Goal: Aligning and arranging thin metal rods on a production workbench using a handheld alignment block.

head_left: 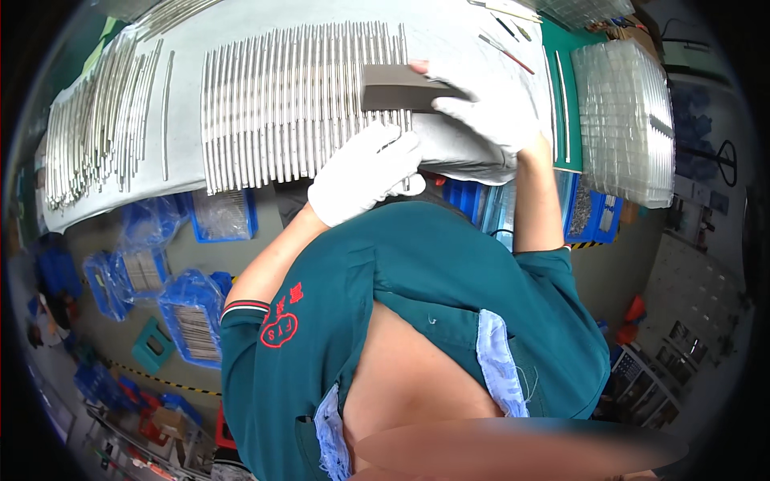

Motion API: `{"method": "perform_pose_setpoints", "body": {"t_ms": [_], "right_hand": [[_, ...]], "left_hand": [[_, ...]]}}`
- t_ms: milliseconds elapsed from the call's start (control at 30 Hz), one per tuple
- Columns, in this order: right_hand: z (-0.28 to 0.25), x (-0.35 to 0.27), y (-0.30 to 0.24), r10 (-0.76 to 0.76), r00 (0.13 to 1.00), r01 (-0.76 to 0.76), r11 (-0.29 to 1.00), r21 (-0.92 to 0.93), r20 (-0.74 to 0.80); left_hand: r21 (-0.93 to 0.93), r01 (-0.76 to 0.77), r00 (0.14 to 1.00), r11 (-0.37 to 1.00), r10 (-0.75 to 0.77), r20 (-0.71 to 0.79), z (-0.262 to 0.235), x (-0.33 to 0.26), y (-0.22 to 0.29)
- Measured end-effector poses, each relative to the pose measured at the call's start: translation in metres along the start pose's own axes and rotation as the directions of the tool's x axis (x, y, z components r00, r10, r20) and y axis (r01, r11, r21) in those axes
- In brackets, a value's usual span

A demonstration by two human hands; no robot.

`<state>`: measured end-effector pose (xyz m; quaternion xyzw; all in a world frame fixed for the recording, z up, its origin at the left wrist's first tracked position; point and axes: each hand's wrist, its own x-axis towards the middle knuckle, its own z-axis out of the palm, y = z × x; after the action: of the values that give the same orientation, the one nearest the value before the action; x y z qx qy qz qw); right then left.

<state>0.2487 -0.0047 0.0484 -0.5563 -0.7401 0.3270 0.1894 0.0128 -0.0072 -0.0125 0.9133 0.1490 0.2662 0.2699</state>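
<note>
The one wide fisheye camera sits on the wearer's head, facing steeply downward and slightly forward. The wearer's dark green short-sleeved cloth shirt (425, 240) fills the near lower middle; the long white-covered worktable (453, 36) lies farther off, crossing the top. Edges curve toward the rim.

White-covered table (186, 104) is carrying a row of metal rods (281, 104); a lone rod (167, 116) is lying left of it, a looser rod batch (100, 120) farther left. A red-handled tool (513, 58) is resting upper right.
</note>
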Motion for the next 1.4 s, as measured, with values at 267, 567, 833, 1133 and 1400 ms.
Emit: {"method": "perform_pose_setpoints", "body": {"t_ms": [267,567,833,1133,1400], "right_hand": [[-0.024,-0.024,0.03,0.077,0.883,-0.028,0.993,0.113,-0.462],[-0.005,0.061,-0.009,0.278,0.688,-0.198,0.961,0.194,-0.67],[-0.005,0.094,-0.024,0.084,0.935,-0.132,0.984,-0.119,-0.344],[0.006,0.095,-0.012,0.028,0.908,-0.103,0.982,-0.158,-0.418],[-0.002,0.102,0.035,0.41,0.801,-0.252,0.892,0.375,-0.437]], "left_hand": [[0.079,0.007,0.998,0.997,-0.002,-0.057,-0.007,0.004,0.009],[0.178,0.109,0.985,0.978,-0.13,0.116,-0.001,-0.002,0.004],[0.162,0.034,0.997,0.986,-0.044,0.056,-0.007,-0.003,0.007],[0.167,0.096,0.989,0.981,-0.112,0.091,-0.011,0.009,0.01],[0.382,0.119,0.981,0.916,-0.169,0.098,-0.028,0.0,0.009]]}}
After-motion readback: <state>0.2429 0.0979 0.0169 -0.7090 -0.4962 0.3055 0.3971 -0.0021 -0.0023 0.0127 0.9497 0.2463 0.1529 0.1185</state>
